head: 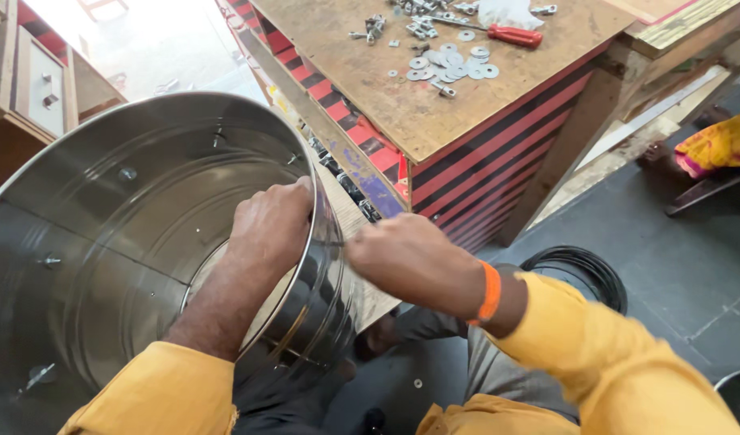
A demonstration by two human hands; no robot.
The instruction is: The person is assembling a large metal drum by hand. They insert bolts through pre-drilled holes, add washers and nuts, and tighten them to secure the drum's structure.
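Note:
A large shiny steel drum [104, 234] lies tilted toward me, open end up, with small bolts showing on its inner wall. My left hand [272, 221] reaches inside it and presses against the inner wall near the rim, fingers curled. Outside the same spot, my right hand [406, 256] is closed around a thin tool whose tip meets the drum wall; the tool is mostly hidden by the fingers. An orange band sits on my right wrist. Both sleeves are yellow.
A wooden-topped table [418, 121] with red and black striped sides stands just beyond, holding several washers [450, 64], bolts and a red-handled screwdriver [511, 35]. A coil of black cable [583, 270] lies on the dark floor at right. A wooden cabinet [32, 89] stands at left.

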